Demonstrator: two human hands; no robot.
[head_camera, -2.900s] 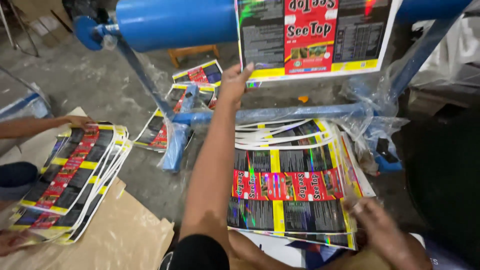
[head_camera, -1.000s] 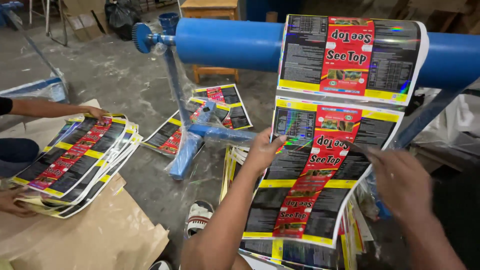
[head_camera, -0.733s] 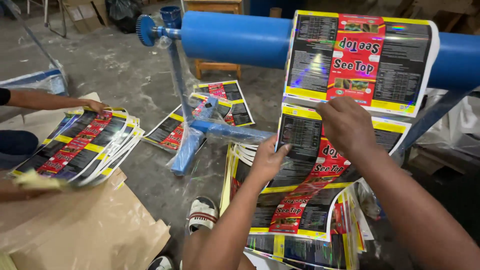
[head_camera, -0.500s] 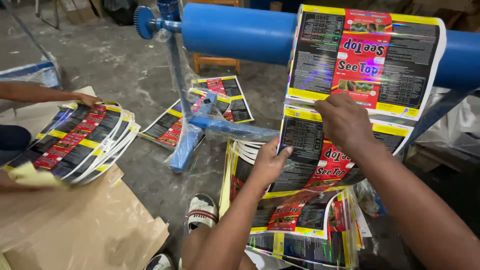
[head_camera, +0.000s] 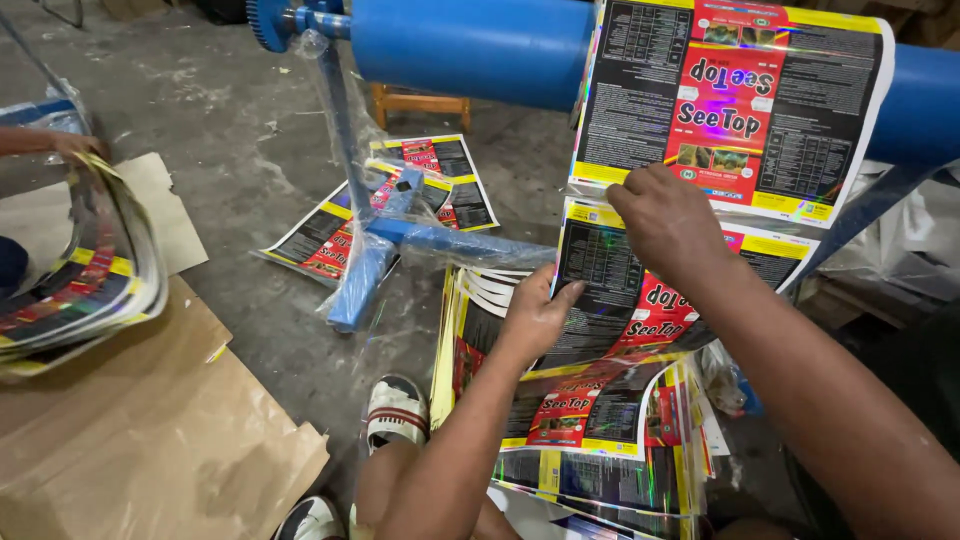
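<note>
A shiny printed label strip (head_camera: 735, 105), black with red and yellow panels, hangs from a blue roller (head_camera: 470, 45). My right hand (head_camera: 665, 215) pinches the strip at the yellow band between two labels. My left hand (head_camera: 535, 310) grips the left edge of the lower label (head_camera: 640, 310) just beneath. Below them the strip curls down onto a pile of cut labels (head_camera: 590, 470) on the floor.
The roller rests on a blue stand (head_camera: 385, 240) wrapped in plastic, with loose labels (head_camera: 400, 205) under it. Another person's hand (head_camera: 70, 145) at far left holds a bent stack of labels (head_camera: 85, 285). Brown cardboard (head_camera: 150, 430) lies lower left. My sandalled foot (head_camera: 395, 410) is below.
More strip has come off the roller. My right hand went up to the band between two labels, my left hand to the lower label's edge. The other person's stack has bent upward.
</note>
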